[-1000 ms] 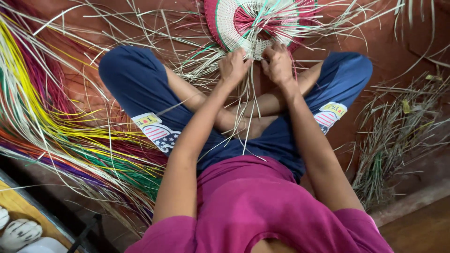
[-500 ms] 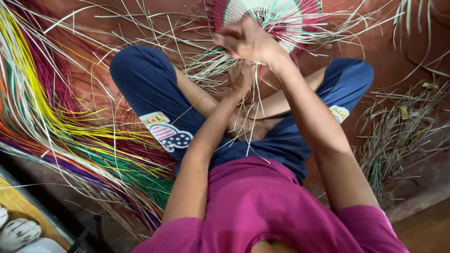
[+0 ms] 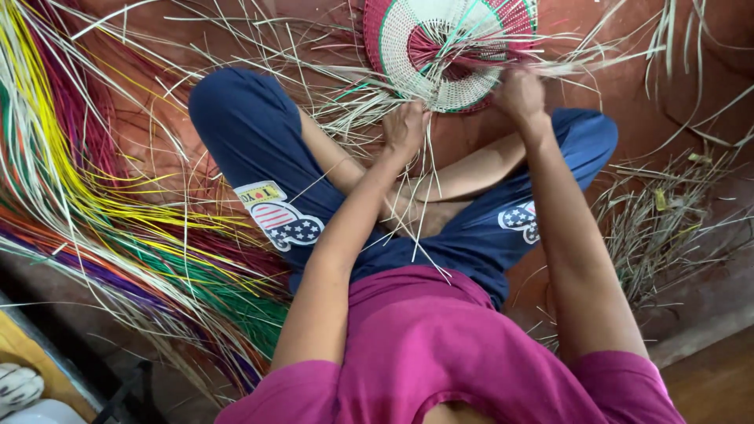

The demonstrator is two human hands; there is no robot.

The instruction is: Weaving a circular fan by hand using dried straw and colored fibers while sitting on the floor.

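Both hands worked at the near edge of the woven disc [image 3: 440, 47], which lay flat on the reddish floor [image 3: 628, 86] just beyond the crossed legs of the seated person. Left hand [image 3: 405, 126] was closed, fingers curled around a bunch of pale straw strands [image 3: 357, 110] at the lower left rim of the disc. Right hand [image 3: 520, 94] was also closed, pinching strands at the lower right rim; the exact strand count in either grip could not be determined. The disc was round, so it had no long axis of its own; its face pointed upward toward the camera. Its weave showed a dark pink centre, a wide cream band edged in green, and a pink outer ring. Loose unwoven strands radiated from the rim in all directions, with the longest running left and right across the floor and several hanging down over the person's shins. The person wore dark blue trousers [image 3: 251, 149] with patches at the knees and a magenta shirt [image 3: 424, 345]. A large fanned bundle of dyed strands [image 3: 94, 212], yellow, green, red, purple and cream, lay on the floor to the person's left, its long axis running from upper left toward lower centre. A heap of dry greenish trimmings [image 3: 667, 220] lay on the floor to the right, well apart from the disc.
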